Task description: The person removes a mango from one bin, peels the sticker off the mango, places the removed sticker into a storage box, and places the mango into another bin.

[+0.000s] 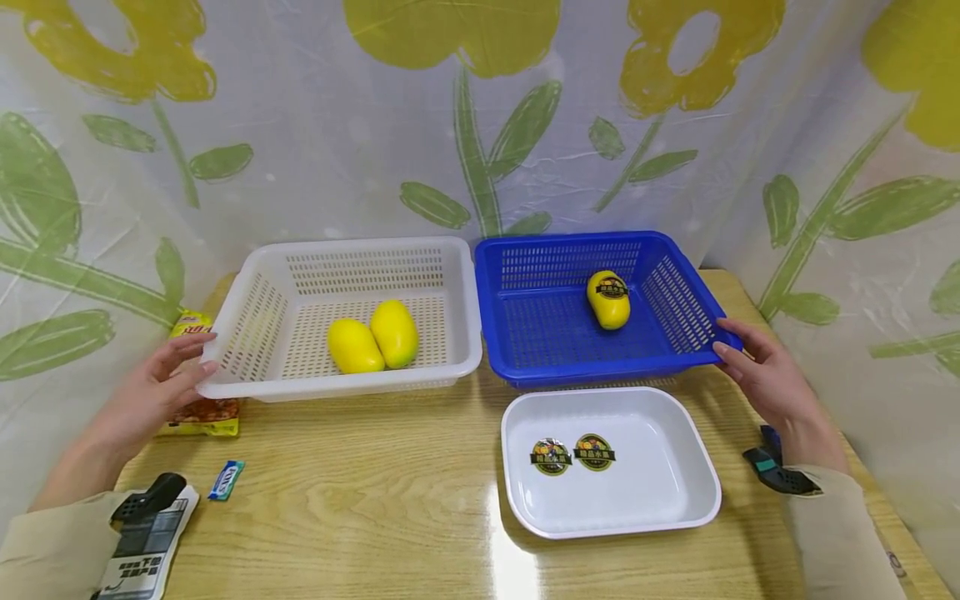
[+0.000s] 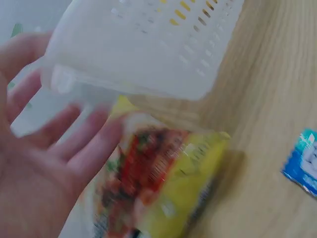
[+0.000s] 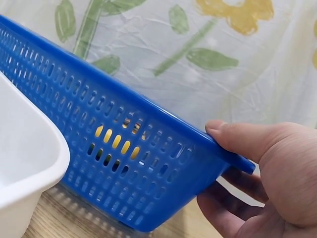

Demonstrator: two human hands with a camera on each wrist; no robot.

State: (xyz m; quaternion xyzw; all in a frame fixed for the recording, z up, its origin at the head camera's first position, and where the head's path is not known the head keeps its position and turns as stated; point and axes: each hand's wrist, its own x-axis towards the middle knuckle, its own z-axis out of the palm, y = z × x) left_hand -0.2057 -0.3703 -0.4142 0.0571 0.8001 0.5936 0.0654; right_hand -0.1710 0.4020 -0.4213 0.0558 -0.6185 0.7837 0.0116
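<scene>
The right hand [image 1: 765,379] grasps the corner rim of the blue basket [image 1: 540,333] at centre right, while the left hand [image 1: 153,392], fingers relaxed, touches the white basket [image 1: 247,317] at centre left, so a tilt could probably roll the labelled mango [image 1: 609,300] against the wall.

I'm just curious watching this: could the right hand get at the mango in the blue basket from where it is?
Probably yes. The right hand grips the rim of the blue basket, whose top is open; the mango lies alone inside with nothing over it. The hand would have to let go of the rim first.
</scene>
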